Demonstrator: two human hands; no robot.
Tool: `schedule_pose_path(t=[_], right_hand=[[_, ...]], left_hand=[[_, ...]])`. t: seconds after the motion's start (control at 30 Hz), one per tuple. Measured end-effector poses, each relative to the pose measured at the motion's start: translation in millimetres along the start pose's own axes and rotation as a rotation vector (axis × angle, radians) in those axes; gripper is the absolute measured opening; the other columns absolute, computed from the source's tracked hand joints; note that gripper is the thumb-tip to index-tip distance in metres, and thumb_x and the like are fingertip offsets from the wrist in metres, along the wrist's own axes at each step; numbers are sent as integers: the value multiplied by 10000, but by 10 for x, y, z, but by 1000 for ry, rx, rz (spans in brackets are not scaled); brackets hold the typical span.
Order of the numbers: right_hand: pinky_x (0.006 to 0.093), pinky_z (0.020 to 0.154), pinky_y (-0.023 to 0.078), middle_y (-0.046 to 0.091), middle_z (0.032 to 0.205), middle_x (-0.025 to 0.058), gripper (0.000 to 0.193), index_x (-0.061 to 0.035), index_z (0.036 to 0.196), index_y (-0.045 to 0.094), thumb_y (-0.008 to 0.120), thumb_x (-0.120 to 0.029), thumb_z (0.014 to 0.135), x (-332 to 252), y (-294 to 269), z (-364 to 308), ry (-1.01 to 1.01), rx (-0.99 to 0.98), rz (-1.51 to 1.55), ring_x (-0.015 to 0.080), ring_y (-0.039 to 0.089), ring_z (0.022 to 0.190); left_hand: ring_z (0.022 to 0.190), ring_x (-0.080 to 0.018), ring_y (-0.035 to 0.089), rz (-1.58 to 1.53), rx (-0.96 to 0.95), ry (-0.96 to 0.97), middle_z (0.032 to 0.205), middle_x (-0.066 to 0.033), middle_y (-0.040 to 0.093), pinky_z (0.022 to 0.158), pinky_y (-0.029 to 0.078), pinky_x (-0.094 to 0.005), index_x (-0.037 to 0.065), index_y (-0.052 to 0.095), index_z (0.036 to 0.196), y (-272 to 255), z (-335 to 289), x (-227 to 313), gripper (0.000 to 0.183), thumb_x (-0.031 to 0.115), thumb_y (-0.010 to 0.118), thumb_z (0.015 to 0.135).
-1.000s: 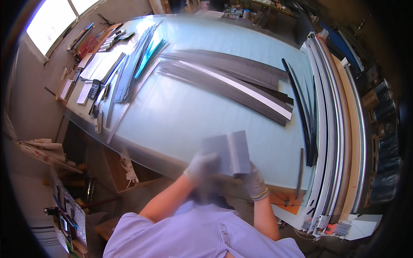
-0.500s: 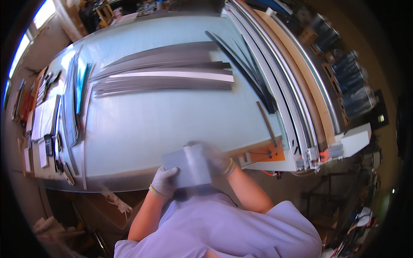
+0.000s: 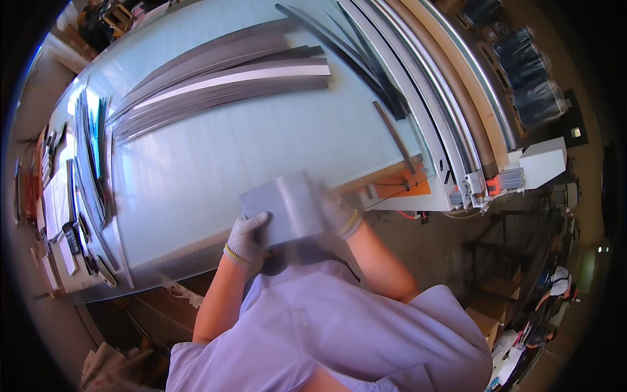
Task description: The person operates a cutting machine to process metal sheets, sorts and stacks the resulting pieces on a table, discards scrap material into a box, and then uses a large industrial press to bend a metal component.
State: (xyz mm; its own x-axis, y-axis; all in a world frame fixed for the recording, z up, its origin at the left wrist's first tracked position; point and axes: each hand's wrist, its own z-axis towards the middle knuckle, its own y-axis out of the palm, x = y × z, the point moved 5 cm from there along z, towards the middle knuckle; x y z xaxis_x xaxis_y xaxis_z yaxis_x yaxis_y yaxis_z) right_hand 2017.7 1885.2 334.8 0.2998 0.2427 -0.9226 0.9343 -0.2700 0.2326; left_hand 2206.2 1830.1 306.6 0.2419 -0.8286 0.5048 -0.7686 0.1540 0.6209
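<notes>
A grey rectangular sheet-like piece, with a pale band of shine across it, is held up in front of my chest, above the table's near edge. My left hand, in a knitted glove with a yellow cuff edge, grips its left side. The left thumb lies on the upper face and the other fingers are hidden beneath. At the piece's right edge is my right hand, gloved the same way. Motion blurs its fingers, so their grip does not show. Whether the piece is one sheet or a stack, I cannot tell.
Long dark strips and a white strip lie across the pale table. A ruler, more strips and a calculator are at the left. A long roller machine borders the right side. Wrapped rolls stand beyond it.
My view has turned, and the table appears higher and tilted. The right hand has shifted from the piece's upper right corner down along its right edge. My left hand keeps its grip.
</notes>
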Motion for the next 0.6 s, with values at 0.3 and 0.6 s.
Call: schedule_pose_path(t=[0.3,0.6], right_hand=[[383,928,456,628,1182,58,644,-38,1274,561,396,-585,978,976,-549,-315,252,107,1235,206,593,1020],[288,825,486,678,1053,66,378,-9,1182,640,684,-243,888,574,-1358,-1868,31,773,15,135,611,907]], left_hand=[[974,-273,648,0,-113,25,1090,-129,638,882,545,-429,-18,536,1226,477,390,-173,480,115,720,802],[968,-248,642,244,-380,-4,1091,-106,647,878,528,-381,-13,547,1228,1849,653,-1685,477,122,726,807]])
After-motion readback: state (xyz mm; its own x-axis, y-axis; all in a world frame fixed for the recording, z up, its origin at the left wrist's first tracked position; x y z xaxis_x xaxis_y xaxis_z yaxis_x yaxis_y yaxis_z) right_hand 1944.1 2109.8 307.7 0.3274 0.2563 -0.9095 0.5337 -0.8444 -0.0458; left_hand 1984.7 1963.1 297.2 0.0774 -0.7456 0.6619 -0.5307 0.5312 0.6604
